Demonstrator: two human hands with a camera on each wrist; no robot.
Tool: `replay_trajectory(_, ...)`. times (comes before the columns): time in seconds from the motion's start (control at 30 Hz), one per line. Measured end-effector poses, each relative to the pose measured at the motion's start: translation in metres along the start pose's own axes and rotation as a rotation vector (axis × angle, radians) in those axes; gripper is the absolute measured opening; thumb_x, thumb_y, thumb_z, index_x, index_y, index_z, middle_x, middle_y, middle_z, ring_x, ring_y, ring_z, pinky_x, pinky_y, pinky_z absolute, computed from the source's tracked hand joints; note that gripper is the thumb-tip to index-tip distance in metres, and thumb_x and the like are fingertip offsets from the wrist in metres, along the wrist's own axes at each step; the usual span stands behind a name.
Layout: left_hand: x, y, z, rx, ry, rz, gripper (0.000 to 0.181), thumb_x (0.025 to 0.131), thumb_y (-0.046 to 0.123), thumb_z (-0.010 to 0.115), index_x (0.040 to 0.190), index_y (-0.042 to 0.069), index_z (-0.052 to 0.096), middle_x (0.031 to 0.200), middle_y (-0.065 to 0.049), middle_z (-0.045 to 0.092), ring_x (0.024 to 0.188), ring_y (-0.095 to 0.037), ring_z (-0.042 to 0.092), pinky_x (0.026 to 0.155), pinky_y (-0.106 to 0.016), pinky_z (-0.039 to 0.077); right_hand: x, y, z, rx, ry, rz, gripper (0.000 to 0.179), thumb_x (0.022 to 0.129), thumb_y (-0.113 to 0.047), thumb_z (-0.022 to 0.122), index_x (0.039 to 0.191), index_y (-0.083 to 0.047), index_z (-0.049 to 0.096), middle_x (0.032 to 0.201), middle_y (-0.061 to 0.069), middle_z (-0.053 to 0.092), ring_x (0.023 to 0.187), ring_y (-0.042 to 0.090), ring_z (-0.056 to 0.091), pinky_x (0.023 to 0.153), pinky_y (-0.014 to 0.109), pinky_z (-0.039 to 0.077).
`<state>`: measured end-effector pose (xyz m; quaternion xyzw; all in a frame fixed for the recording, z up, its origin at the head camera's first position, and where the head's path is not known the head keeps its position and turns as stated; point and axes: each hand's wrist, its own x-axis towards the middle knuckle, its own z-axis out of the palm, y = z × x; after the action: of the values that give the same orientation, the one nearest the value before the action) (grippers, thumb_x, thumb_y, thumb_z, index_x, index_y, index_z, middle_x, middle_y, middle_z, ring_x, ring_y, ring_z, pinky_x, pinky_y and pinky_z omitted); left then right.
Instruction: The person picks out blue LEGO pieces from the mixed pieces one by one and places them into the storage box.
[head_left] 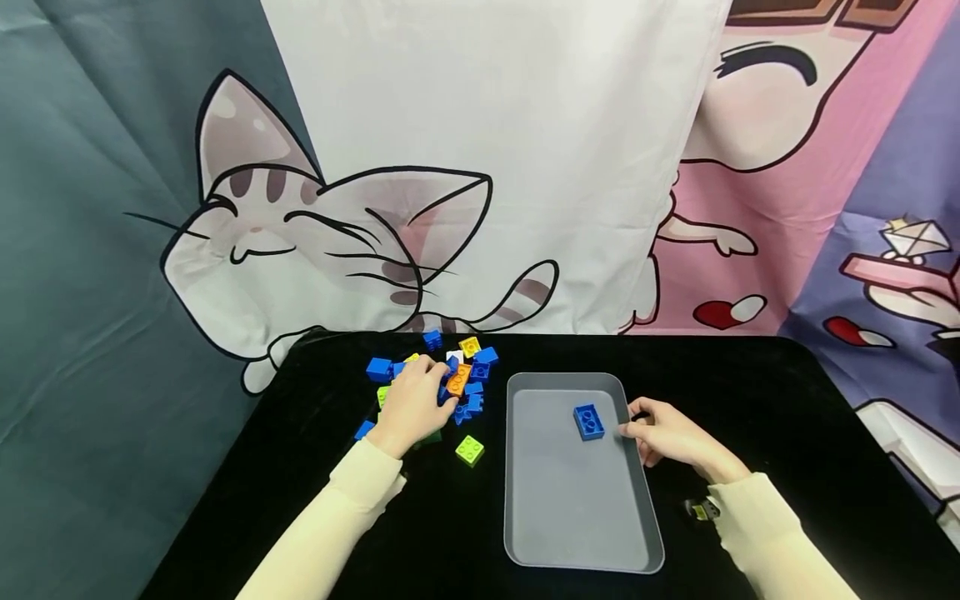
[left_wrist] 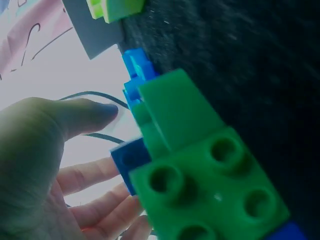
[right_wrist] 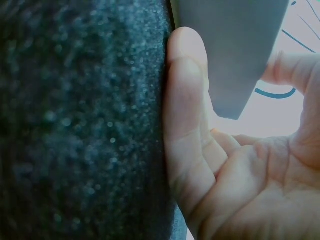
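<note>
Over a loose pile of toy building bricks, my left hand (head_left: 412,402) reaches down with thumb and fingers spread apart. Blue bricks (head_left: 480,371) and an orange brick (head_left: 459,380) lie close to its fingertips. In the left wrist view, a green brick (left_wrist: 212,187) fills the foreground, and a dark blue brick (left_wrist: 131,159) is near the fingers; nothing is plainly held. My right hand (head_left: 671,435) pinches the right wall of a grey tray (head_left: 577,508), thumb at the rim and fingers outside. One blue brick (head_left: 588,422) lies inside the tray.
A lime brick (head_left: 469,451) sits apart from the pile, left of the tray. A black cloth (head_left: 442,533) covers the table. Behind its far edge hangs a curtain (head_left: 510,108) printed with cartoon cats.
</note>
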<state>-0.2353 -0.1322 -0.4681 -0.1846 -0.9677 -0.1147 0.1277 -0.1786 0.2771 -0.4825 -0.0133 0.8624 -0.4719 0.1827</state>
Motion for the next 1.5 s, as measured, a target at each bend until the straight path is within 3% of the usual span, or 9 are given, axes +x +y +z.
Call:
replay_trajectory(0.23, -0.005, -0.006, 0.002, -0.032, -0.018, -0.037, 0.04, 0.087, 0.031, 0.082, 0.116, 0.005, 0.071, 0.111, -0.015, 0.065, 0.094, -0.029, 0.064, 0.088, -0.047, 0.059, 0.002, 0.002, 0.0, -0.003, 0.011, 0.01, 0.033, 0.098, -0.023, 0.067, 0.117, 0.0, 0.054, 0.068, 0.006, 0.063, 0.061, 0.018, 0.067, 0.059, 0.035, 0.06)
replay_trajectory(0.63, -0.007, -0.011, 0.008, -0.115, 0.05, -0.024, 0.033, 0.085, 0.021, 0.084, 0.11, 0.005, 0.07, 0.105, -0.016, 0.066, 0.082, -0.031, 0.067, 0.078, -0.049, 0.06, -0.001, 0.003, 0.001, -0.007, 0.027, 0.005, 0.035, 0.097, -0.023, 0.068, 0.12, 0.0, 0.055, 0.07, 0.005, 0.063, 0.063, 0.018, 0.066, 0.061, 0.035, 0.06)
replay_trajectory(0.93, -0.013, -0.006, -0.006, -0.157, 0.137, 0.001, 0.032, 0.082, 0.017, 0.085, 0.108, 0.005, 0.07, 0.102, -0.012, 0.065, 0.082, -0.027, 0.066, 0.076, -0.045, 0.061, -0.013, 0.003, 0.0, 0.006, -0.002, -0.061, 0.038, 0.098, -0.023, 0.069, 0.123, 0.002, 0.055, 0.074, 0.004, 0.061, 0.072, 0.018, 0.063, 0.068, 0.03, 0.055)
replay_trajectory(1.23, -0.013, 0.024, -0.017, -0.21, 0.206, 0.066, 0.033, 0.08, 0.017, 0.087, 0.106, 0.006, 0.069, 0.097, -0.008, 0.064, 0.074, -0.019, 0.06, 0.066, -0.034, 0.057, -0.017, 0.005, 0.0, 0.01, -0.003, -0.099, 0.039, 0.098, -0.023, 0.069, 0.124, 0.003, 0.056, 0.077, 0.004, 0.058, 0.071, 0.015, 0.059, 0.075, 0.028, 0.048)
replay_trajectory(1.5, -0.014, 0.062, -0.018, -0.27, 0.147, 0.151, 0.03, 0.083, 0.017, 0.085, 0.107, 0.01, 0.069, 0.103, -0.004, 0.065, 0.078, -0.013, 0.059, 0.071, -0.029, 0.059, -0.016, 0.006, 0.002, -0.007, 0.01, -0.079, 0.038, 0.099, -0.025, 0.069, 0.123, 0.001, 0.057, 0.077, 0.003, 0.059, 0.073, 0.016, 0.06, 0.077, 0.03, 0.048)
